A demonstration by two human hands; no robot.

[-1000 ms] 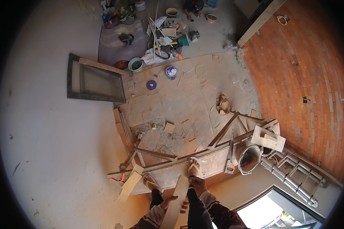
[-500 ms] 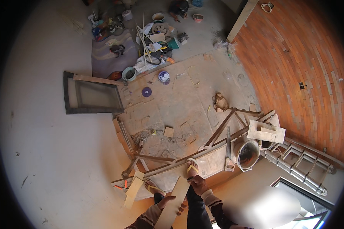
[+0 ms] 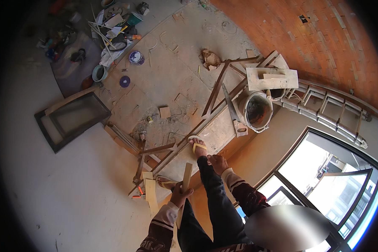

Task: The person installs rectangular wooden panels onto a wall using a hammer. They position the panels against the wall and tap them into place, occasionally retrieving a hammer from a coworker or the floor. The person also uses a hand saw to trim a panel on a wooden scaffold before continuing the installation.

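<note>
A narrow pale wooden board [image 3: 187, 175] stands nearly edge-on, gripped in my left hand [image 3: 180, 195] in front of my left leg. My right hand [image 3: 217, 164] is beside my right knee, apart from the board. Its fingers are curled, and whether anything small is in them I cannot make out. Below my hands, my feet in yellow-strapped flip-flops rest on a scaffold plank [image 3: 217, 136]. Left of the left foot lie other pale board pieces [image 3: 150, 194] and small orange-handled tools [image 3: 140, 191].
Right on the plank lie a handsaw [image 3: 239, 127] and a mortar-stained bucket [image 3: 248, 101], with a plastering float [image 3: 285, 84] beyond. A dark metal frame [image 3: 211, 108] edges the plank. A ladder [image 3: 323, 107] lies along the right wall. A window [image 3: 323, 180] stands open at lower right.
The board has turned from its broad face to nearly edge-on. My right hand has come away from its upper end. The whole view has swung toward the window.
</note>
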